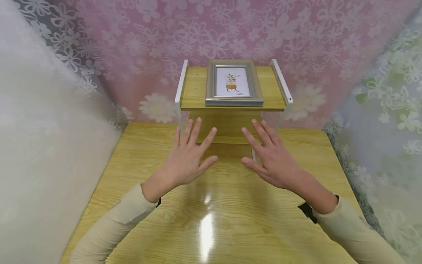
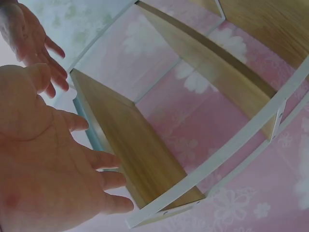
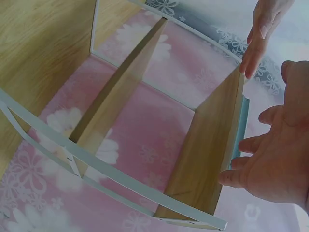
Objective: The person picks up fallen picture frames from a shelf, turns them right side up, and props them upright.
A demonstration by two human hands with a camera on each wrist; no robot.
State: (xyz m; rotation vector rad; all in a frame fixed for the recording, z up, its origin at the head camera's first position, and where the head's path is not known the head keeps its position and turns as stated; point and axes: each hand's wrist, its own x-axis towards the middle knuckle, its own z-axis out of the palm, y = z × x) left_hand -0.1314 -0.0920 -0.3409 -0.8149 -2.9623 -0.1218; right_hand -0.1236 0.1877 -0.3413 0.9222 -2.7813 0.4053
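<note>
Both hands hover in front of a small two-tier wooden shelf (image 1: 194,86) with white metal sides, palms facing down and away. My left hand (image 1: 186,159) has its fingers spread, with nothing held. Opposite it, my right hand (image 1: 275,161) is likewise spread and holds nothing. On the top tier lies a picture frame (image 1: 234,102) with a silver-beige border and a print of a potted plant. In the left wrist view the left palm (image 2: 53,159) appears beside the upper board; the right wrist view shows the right palm (image 3: 280,154) similarly. Neither hand visibly grips the shelf.
The shelf stands at the back of a wooden table (image 1: 158,227), against a pink floral backdrop (image 1: 141,55). Pale cloth (image 1: 43,146) hangs at the left, and a floral cloth (image 1: 389,146) at the right. The lower board (image 1: 227,140) sits behind the fingertips.
</note>
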